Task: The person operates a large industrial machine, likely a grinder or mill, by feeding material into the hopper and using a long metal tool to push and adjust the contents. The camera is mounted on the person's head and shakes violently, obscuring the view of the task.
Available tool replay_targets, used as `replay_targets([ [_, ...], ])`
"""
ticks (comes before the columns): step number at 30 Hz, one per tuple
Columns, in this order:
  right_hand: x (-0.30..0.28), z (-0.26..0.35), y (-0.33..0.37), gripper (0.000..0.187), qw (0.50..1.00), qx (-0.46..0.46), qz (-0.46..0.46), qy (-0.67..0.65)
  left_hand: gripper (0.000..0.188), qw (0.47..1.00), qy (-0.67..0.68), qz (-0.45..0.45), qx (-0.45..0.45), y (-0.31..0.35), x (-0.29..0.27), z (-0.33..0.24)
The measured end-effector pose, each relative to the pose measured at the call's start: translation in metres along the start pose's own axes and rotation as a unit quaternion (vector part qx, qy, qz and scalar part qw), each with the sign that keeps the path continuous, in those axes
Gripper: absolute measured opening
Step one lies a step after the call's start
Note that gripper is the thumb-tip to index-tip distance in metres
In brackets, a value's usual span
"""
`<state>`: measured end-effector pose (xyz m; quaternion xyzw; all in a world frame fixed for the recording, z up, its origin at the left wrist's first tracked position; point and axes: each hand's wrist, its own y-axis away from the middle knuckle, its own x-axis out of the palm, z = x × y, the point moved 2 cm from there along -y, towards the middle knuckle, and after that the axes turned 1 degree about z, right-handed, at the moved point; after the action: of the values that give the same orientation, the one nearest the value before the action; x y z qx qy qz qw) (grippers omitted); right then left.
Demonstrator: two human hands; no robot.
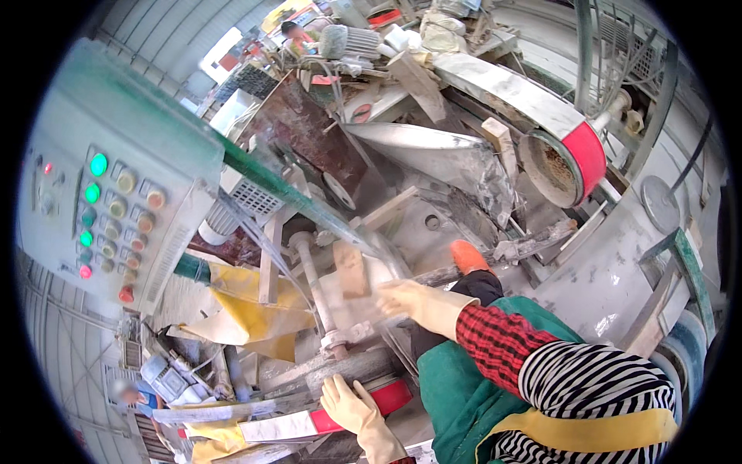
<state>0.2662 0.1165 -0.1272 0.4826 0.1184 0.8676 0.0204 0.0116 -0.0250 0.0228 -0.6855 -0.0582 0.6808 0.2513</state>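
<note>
My left hand [353,410], in a cream rubber glove, lies with fingers stretched out on the red end [390,396] of a curved red-and-white guard, beside a grey roller-like part [352,369]. Nothing shows in its grip. My right hand [421,304], gloved alike, reaches out over the machine near a wooden block [352,271] and a pale metal pipe [309,278]. Motion smears its fingers, so their grip and any contact are unclear. A red-and-black checked cuff and striped sleeve [595,379] cover my right arm.
A control panel [116,201] with lit green buttons stands at the left. A green bar [294,193] slants across the machine. Yellow sheeting [259,305] hangs below it. A red-and-white guard [533,93] curves at upper right. My orange boot [468,257] stands among metal parts. Other people are farther off.
</note>
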Motion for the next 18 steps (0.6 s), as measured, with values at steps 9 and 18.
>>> replay_targets([
  [9, 0.016, 0.015, 0.005, 0.039, 0.990, -0.013, -0.137, -0.012, 0.051, 1.000, -0.018, 0.010, -0.010, 0.005, -0.003, -0.009],
  [18, 0.048, -0.064, 0.007, 0.038, 0.994, 0.068, -0.091, -0.002, 0.051, 0.999, -0.026, 0.023, -0.014, 0.007, -0.002, -0.014],
])
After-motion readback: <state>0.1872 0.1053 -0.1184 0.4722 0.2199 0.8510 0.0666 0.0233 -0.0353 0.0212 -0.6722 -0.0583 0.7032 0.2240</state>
